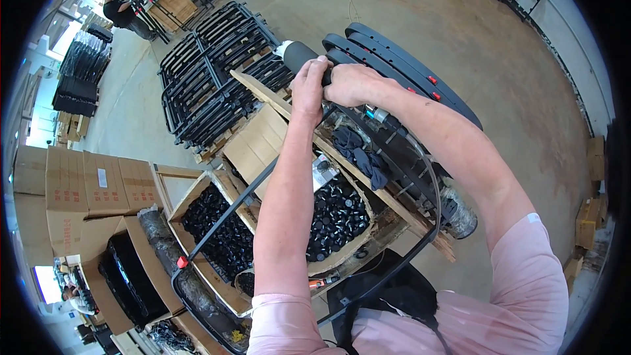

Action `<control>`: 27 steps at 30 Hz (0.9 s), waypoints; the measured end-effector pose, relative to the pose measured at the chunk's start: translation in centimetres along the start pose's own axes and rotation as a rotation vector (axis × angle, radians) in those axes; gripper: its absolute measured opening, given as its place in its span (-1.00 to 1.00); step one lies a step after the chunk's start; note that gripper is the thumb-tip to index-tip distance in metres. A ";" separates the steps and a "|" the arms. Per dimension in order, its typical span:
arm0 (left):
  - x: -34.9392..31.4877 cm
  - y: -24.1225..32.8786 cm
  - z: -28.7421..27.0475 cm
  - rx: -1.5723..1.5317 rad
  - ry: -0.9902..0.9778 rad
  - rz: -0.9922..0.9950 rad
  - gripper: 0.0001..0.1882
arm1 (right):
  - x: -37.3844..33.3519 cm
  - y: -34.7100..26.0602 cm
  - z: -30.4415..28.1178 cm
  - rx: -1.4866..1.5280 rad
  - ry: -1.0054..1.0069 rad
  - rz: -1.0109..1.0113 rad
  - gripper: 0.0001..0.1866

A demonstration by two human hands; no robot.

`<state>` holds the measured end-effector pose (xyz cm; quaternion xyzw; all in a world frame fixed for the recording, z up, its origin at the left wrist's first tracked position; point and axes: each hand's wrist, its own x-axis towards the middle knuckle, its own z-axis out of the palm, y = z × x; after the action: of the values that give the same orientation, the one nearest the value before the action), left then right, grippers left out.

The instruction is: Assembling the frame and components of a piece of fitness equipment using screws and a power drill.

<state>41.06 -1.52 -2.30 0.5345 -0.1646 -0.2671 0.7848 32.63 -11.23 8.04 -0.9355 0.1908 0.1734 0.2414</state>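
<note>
My left hand [307, 89] and my right hand [353, 84] are close together at the top end of a bent black metal tube frame [230, 213]. Fingers of both are wrapped round it, and a short black part shows between them. A dark grey padded cylinder [299, 56] with a white end sticks out past my left hand; whether it is joined to the frame is hidden. One arm of the frame slants down left past a red clip [182, 262]; the other curves round on the right, back towards my body.
Below my forearms, open cartons hold many black plastic caps [338, 217]. Dark cloth [359, 158] lies by a wooden board. Curved black padded parts [401, 66] are stacked beyond, black frames [217, 72] on a pallet. Cardboard boxes [98, 187] stand left; people [123, 13] work far off.
</note>
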 end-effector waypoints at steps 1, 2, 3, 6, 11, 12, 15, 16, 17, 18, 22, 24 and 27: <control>0.0 0.0 -0.1 0.005 0.000 0.000 -0.64 | -0.1 -0.2 -0.1 0.004 -0.017 0.012 -0.54; 0.0 -0.1 -0.2 0.006 0.001 0.003 -0.64 | -0.3 -0.4 -0.2 0.007 -0.032 0.027 -0.54; -0.1 -0.1 -0.4 -0.001 0.006 -0.005 -0.63 | -0.3 -0.6 0.0 0.008 -0.027 0.021 -0.53; -0.2 -0.2 -0.3 -0.002 0.002 0.002 -0.62 | -0.5 -0.8 -0.3 0.012 -0.050 0.070 -0.53; -0.4 -0.6 -0.4 -0.079 -0.014 -0.073 -0.63 | 3.8 1.5 2.2 0.279 -0.116 0.106 -0.85; -0.4 -0.6 -0.6 -0.099 -0.006 -0.075 -0.63 | 4.1 1.4 2.4 0.272 -0.117 0.097 -0.85; -0.3 -0.3 -0.5 -0.088 -0.017 -0.052 -0.61 | 4.0 1.4 2.0 0.314 -0.137 0.051 -0.86; -0.5 -0.2 -0.3 -0.084 -0.020 -0.058 -0.60 | 3.7 1.4 1.8 0.306 -0.137 0.047 -0.86; -0.6 0.2 -0.1 -0.080 -0.024 -0.025 -0.58 | 3.1 1.2 1.4 0.353 -0.144 0.041 -0.88; -0.9 0.5 0.3 -0.071 0.013 -0.005 -0.64 | 2.6 0.9 1.2 0.399 -0.151 0.034 -0.90; -1.8 2.1 0.5 0.229 0.139 -0.017 -0.42 | 2.9 1.0 1.3 0.406 -0.155 0.047 -0.92; -2.8 2.0 -2.2 0.304 0.293 0.179 -0.38 | 2.5 -1.7 1.4 0.242 -0.076 -0.078 -0.85; -7.6 2.5 -5.2 0.216 0.432 0.148 -0.34 | -1.6 -3.4 0.3 0.527 -0.072 -0.176 -0.81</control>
<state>38.38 7.64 -1.76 0.6464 -0.0594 -0.0693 0.7575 32.72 -7.89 9.79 -0.8467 0.1386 0.1295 0.4971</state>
